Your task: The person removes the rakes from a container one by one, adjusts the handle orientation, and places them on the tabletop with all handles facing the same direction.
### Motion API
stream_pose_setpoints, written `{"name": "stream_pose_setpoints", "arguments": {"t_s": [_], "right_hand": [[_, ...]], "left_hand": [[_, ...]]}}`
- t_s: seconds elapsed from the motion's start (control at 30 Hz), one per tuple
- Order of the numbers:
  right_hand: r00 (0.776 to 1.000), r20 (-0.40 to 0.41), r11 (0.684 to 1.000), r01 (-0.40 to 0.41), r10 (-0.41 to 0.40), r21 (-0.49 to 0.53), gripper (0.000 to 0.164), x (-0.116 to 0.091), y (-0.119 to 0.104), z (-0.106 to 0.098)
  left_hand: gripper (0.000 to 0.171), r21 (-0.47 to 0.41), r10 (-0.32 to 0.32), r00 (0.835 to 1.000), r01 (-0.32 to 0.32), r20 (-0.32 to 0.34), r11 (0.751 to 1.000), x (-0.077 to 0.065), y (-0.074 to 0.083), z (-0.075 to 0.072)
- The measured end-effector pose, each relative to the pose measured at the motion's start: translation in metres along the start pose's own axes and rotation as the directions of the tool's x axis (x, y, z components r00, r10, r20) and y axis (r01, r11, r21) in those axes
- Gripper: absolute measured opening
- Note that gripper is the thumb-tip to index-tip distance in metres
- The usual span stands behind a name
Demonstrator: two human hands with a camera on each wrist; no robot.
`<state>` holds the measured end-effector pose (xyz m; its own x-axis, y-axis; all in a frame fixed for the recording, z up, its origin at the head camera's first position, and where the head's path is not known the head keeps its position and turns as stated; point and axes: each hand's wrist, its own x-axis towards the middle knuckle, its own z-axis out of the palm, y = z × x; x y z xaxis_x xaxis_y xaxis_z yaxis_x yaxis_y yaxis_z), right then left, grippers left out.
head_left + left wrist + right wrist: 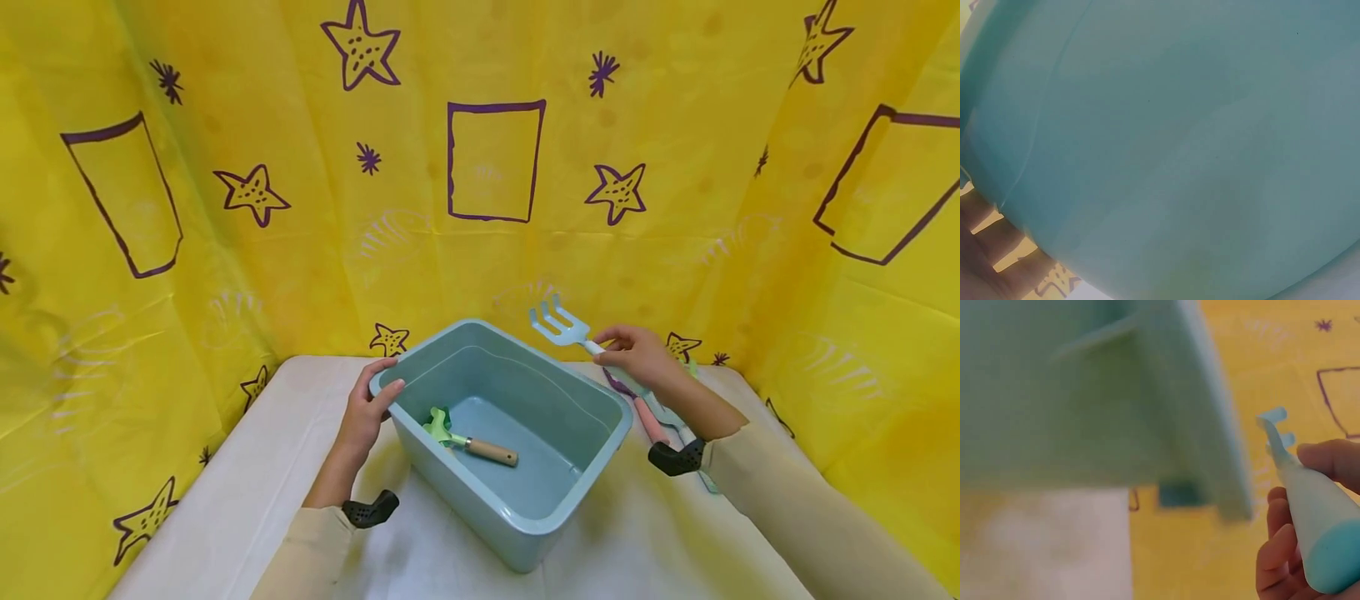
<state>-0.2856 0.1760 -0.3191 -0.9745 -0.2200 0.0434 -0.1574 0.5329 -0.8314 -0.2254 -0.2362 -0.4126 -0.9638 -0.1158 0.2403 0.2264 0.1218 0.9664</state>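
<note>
A blue-green plastic bin (465, 492) stands at an angle on the white table. My left hand (363, 412) grips its rim at the left corner, thumb over the inside and fingers along the outside. In my right hand (637, 357) is a light-blue hand fork (567, 332), held by its pale handle (1319, 512) above the bin's far right edge, prongs pointing up and left. Inside the bin lies a green-headed tool (438, 427) with a wooden handle (491, 452); something darker green shows behind its head. The left wrist view is mostly filled by the bin wall (1179, 125).
Right of the bin, partly under my right forearm, lie a tool with a pink handle (651, 421) and purple head, and several pale green pieces (671, 414). Yellow cloth (495, 267) with purple drawings encloses the white table (300, 433) at the back and sides.
</note>
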Motion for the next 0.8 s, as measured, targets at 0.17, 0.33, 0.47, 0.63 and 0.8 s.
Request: {"name": "stream_pose_setpoints", "arguments": {"t_s": [0.17,0.33,0.47,0.63,0.8], "right_hand": [[0.996,-0.069,0.998,-0.051,0.049,-0.034,0.038,-0.01,0.021,-0.009],[0.992,-0.106,0.995,-0.08,0.073,-0.067,0.042,-0.023,0.043,-0.016],[0.989,-0.124,0.99,-0.092,0.079,-0.109,0.045,-0.033,0.061,-0.021],[0.986,-0.156,0.984,-0.082,0.058,-0.156,0.044,-0.044,0.08,-0.026],[0.981,-0.189,0.981,-0.078,0.044,-0.178,0.041,-0.051,0.1,-0.031]], "left_hand": [[0.047,0.008,-0.003,1.0,0.003,0.008,1.0,0.001,0.0,-0.001],[0.047,0.01,-0.007,1.0,0.007,0.01,1.0,0.002,0.0,-0.002],[0.047,0.015,-0.006,1.0,0.006,0.012,1.0,0.001,0.001,-0.002],[0.048,0.016,-0.01,1.0,0.01,0.009,1.0,0.0,0.001,-0.001],[0.047,0.017,-0.012,1.0,0.012,0.006,1.0,0.0,0.0,-0.001]]}}
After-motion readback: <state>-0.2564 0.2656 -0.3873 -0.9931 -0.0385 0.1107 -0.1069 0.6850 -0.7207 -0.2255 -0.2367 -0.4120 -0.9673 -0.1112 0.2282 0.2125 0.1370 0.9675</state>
